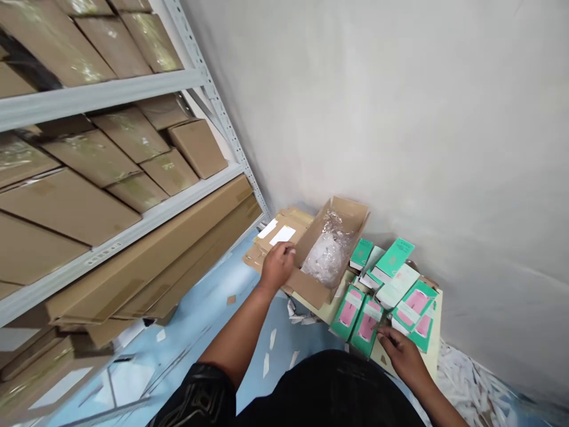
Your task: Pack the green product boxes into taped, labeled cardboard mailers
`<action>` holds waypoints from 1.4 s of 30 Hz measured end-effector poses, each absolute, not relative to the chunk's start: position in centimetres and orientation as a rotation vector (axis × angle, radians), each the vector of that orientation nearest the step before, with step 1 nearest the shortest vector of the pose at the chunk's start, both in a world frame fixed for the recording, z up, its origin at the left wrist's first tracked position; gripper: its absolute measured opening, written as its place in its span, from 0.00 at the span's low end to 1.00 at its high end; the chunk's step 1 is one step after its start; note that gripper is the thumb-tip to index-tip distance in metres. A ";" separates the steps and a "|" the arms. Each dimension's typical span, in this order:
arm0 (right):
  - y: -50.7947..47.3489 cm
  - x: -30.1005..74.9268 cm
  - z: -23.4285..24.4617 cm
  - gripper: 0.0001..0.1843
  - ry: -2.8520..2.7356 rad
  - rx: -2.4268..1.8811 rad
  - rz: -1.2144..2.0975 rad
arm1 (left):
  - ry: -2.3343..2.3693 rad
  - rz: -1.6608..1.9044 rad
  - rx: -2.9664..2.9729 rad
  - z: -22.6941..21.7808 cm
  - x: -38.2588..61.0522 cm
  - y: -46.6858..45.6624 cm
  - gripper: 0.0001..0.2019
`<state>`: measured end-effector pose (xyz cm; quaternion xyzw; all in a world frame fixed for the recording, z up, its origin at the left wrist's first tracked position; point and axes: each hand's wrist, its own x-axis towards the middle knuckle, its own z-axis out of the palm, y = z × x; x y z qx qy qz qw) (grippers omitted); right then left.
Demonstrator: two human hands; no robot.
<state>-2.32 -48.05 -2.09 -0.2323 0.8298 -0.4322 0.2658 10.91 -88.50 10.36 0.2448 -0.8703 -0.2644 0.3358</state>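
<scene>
My left hand [276,265] grips the near left wall of an open cardboard box [353,209] that holds crumpled clear plastic bags [326,252]. Its fingers curl over the box's edge. My right hand [402,351] rests low on the right, fingers bent, touching the near end of a green and pink small carton [367,323]. Several more green and pink cartons [411,305] and green and white ones [393,259] lie scattered on a pale low surface [433,341] right of the open box.
A flat cardboard box with white labels [278,232] lies behind my left hand. Grey metal shelving [111,92] loaded with brown boxes fills the left. Long flat cartons [155,258] sit on the blue floor. Paper scraps [466,379] litter the floor by the white wall.
</scene>
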 end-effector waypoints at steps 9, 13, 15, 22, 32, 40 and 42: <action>-50.8 -4.9 -1.6 0.23 2.169 -0.770 -1.071 | -2.407 -0.623 1.766 5.2 10.5 -102.4 0.36; -50.9 -3.0 -2.3 0.23 2.272 -0.691 -1.085 | -2.511 -0.670 1.798 2.3 9.9 -107.4 0.46; -50.9 -1.2 -2.6 0.23 2.323 -0.625 -1.079 | -2.587 -0.699 1.810 0.7 9.2 -109.6 0.49; -52.8 7.3 -2.3 0.26 2.515 -0.316 -1.063 | -2.750 -0.897 1.462 -2.6 8.9 -113.9 0.34; -59.9 12.7 0.8 0.25 2.514 -0.368 -0.980 | -2.709 -1.154 0.943 0.0 13.5 -116.5 0.18; -64.1 13.8 2.0 0.22 2.445 -0.435 -1.000 | -2.561 -1.162 0.820 3.0 16.0 -117.0 0.18; -65.1 14.1 2.6 0.22 2.409 -0.471 -1.007 | -2.416 -1.296 0.778 4.6 17.2 -117.5 0.20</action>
